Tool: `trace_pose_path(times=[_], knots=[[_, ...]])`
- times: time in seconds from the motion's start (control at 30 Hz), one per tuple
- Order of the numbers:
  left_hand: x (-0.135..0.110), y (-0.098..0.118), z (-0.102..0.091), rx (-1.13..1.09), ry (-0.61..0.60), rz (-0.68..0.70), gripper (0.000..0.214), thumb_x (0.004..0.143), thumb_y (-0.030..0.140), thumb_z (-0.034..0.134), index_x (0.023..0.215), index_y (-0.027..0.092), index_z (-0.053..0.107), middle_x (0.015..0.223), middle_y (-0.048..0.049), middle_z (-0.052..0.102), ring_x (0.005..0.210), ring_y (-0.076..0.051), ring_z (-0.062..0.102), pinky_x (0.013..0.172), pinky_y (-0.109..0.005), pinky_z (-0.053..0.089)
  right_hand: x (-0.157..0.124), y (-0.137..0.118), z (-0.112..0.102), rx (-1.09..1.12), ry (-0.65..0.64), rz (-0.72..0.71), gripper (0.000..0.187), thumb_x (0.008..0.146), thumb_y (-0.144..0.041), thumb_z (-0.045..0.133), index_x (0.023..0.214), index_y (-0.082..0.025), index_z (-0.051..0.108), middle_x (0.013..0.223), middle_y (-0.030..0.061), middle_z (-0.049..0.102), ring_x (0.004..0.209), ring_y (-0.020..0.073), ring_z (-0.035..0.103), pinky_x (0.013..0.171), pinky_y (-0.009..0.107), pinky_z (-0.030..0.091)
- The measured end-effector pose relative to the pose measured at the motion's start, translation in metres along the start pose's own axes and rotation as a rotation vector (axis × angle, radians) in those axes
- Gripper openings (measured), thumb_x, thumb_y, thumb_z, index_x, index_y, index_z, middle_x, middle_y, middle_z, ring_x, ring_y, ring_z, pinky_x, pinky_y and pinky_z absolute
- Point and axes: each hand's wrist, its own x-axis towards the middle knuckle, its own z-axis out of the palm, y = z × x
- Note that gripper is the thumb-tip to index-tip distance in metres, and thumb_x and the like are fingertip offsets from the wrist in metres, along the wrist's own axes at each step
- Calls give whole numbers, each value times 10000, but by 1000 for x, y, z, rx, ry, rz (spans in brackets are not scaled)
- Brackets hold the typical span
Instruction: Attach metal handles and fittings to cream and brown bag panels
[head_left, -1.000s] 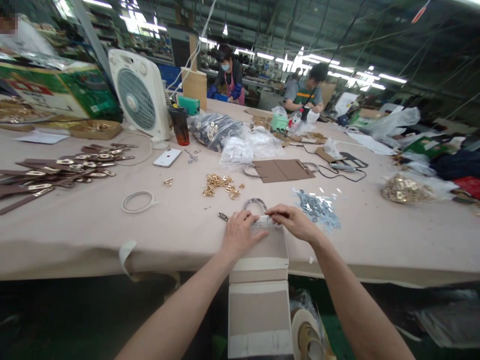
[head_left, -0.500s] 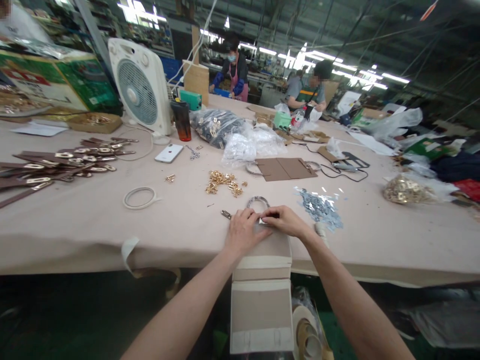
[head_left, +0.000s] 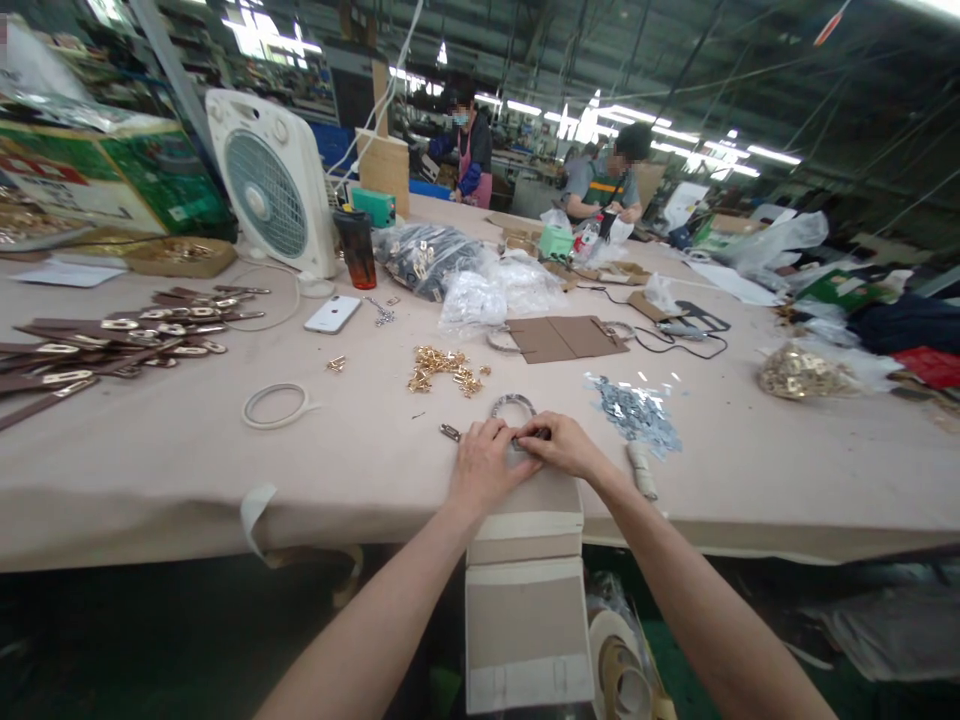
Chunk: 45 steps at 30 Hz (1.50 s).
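Note:
A beige bag panel (head_left: pixel 529 605) lies over the table's front edge and hangs down toward me. At its far end a patterned round handle (head_left: pixel 514 401) stands out beyond my hands. Spread over the panel is my left hand (head_left: pixel 486 462), pressing down with its thumb stretched to the right. Close beside it, my right hand (head_left: pixel 564 444) pinches at the panel near the base of the handle; what its fingertips hold is hidden. A small metal buckle piece (head_left: pixel 450 432) pokes out left of my left fingers.
Gold fittings (head_left: pixel 442 370) are heaped beyond my hands, with small grey-blue pieces (head_left: pixel 637 412) to the right. A tape roll (head_left: pixel 275 406), brown straps with buckles (head_left: pixel 127 335), a phone (head_left: pixel 332 314) and a fan (head_left: pixel 271 190) are leftward. Two co-workers stand across the table.
The view has shifted slightly. My hands stay at the same spot on the panel; a small bright patch at my right fingertips no longer shows.

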Motion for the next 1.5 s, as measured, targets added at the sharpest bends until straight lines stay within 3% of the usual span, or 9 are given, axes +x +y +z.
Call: trace_pose_path(times=[0.23,0.33,0.47,0.57,0.67,1.03,1.23,1.5], knots=[[2,1,-3,-1,-28,11,423,840,505,799,1184,290,681,1166,-55,657,1070,-270,574,954,-448,485,2,-6,3,-191,39,-4,118,834,-241,712,885,-250,817,873,35,720,783,172,657,744,274,476],[3,2,-2,18,-27,0,386,853,435,793,1186,278,673,1193,-54,655,1086,-268,573,962,-447,484,-10,-1,14,-204,145,-58,129,905,-279,692,959,-261,807,922,46,677,847,181,645,798,287,498],[3,3,0,24,-25,11,412,851,390,786,1222,267,654,1226,-60,655,1095,-273,576,970,-449,484,-35,5,34,-72,328,-168,243,1016,-293,563,1153,-291,763,1071,82,637,1026,227,625,947,374,533],[2,3,1,19,-22,16,428,843,399,792,1223,262,650,1235,-63,655,1100,-279,581,981,-454,481,-47,7,43,44,388,-206,301,1032,-275,521,1252,-305,724,1127,98,634,1105,252,609,1018,444,525],[1,4,1,24,-11,18,421,848,399,788,1225,270,651,1240,-68,653,1108,-284,582,987,-457,479,-49,7,43,136,417,-192,278,1024,-289,548,1234,-310,729,1120,84,660,1108,243,624,1024,426,522],[0,0,2,-8,2,40,469,841,512,799,1220,277,654,1220,-68,656,1095,-273,583,974,-448,482,-38,16,19,135,239,-118,218,916,-252,698,1119,-274,773,967,40,709,884,189,667,846,326,539],[-1,-3,1,-41,3,58,452,847,459,810,1231,277,656,1229,-71,656,1100,-270,589,992,-449,483,-36,16,17,54,192,-139,238,927,-212,686,1125,-292,792,970,44,685,909,188,659,862,323,524],[-1,-2,0,-85,-8,82,433,829,425,834,1206,282,675,1225,-60,662,1113,-268,592,997,-450,487,-42,20,25,200,261,-91,235,908,-237,700,1127,-267,778,954,40,657,883,185,640,818,330,531]])
